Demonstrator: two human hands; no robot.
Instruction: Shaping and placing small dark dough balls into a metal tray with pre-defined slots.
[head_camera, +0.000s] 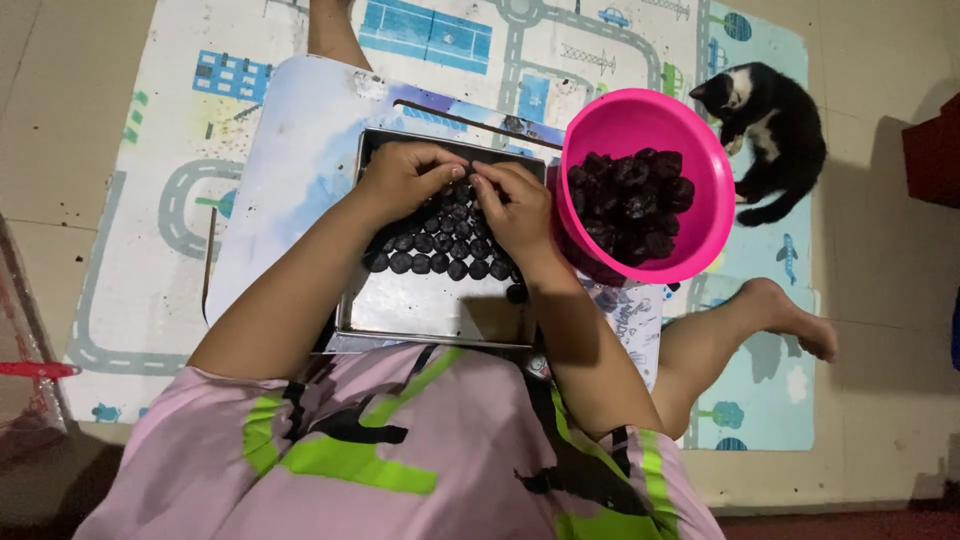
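Both hands are down over the metal tray (420, 310), right in the middle of the view. The left hand (405, 178) has its fingers curled in tight, fingertips bunched at the top of the rows, and the right hand (512, 205) meets it from the other side, fingers narrowed to a pinch. Whatever sits between those fingertips is too small to make out, so I cannot tell if either hand actually holds a piece.

Under and below the hands, the dark round balls (440, 255) sit in neat rows across the upper half of the tray, touching one another, with one stray ball (516, 294) at the tray's right edge. The lower half of the tray is bare metal.

Just beside the right hand, the pink bowl (700, 170) holds a heap of the dark lumps (632, 205). The tray rests on a small printed table (300, 170), pale blue and white. Beneath it all lies a play mat (150, 180) with grey roads and blue blocks. At the far right edge of the mat, a black and white cat (775, 125) crouches.
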